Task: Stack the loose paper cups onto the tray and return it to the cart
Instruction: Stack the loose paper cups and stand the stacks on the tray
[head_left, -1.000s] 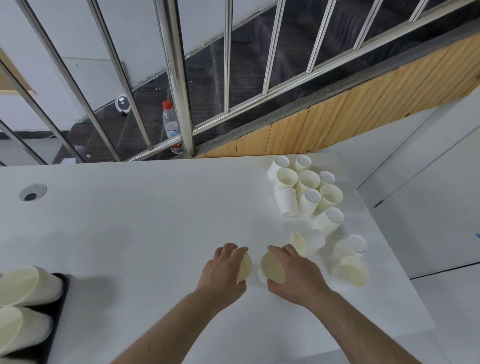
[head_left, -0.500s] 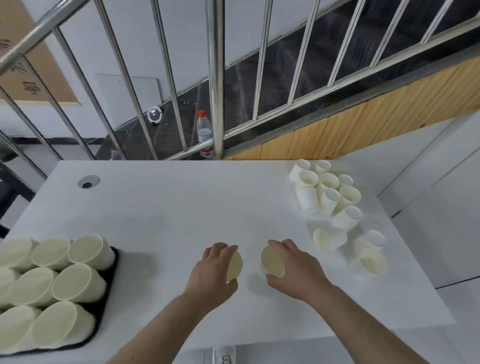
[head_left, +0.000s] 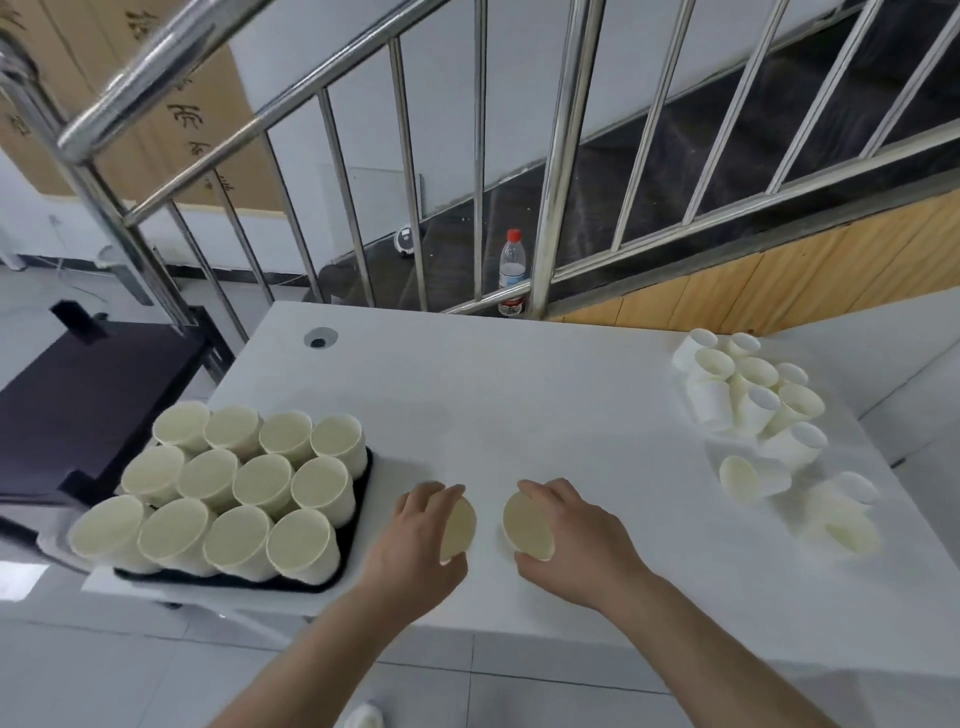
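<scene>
Cups sit in both hands just right of the tray (head_left: 363, 467): left hand (head_left: 415, 540) grips one cup (head_left: 458, 530), right hand (head_left: 571, 545) grips another (head_left: 527, 526), mouths facing each other. Left hand is nearer the tray; loose cups (head_left: 753, 400) lie well right.

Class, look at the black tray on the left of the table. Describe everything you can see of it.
The black tray is a shallow, dark, plastic-looking rectangle with a low raised rim and rounded corners. It lies flat on the white table at its near left corner, just left of the left hand, which does not touch it. Twelve upright cream paper cups in three rows of four cover nearly all of it.
</scene>
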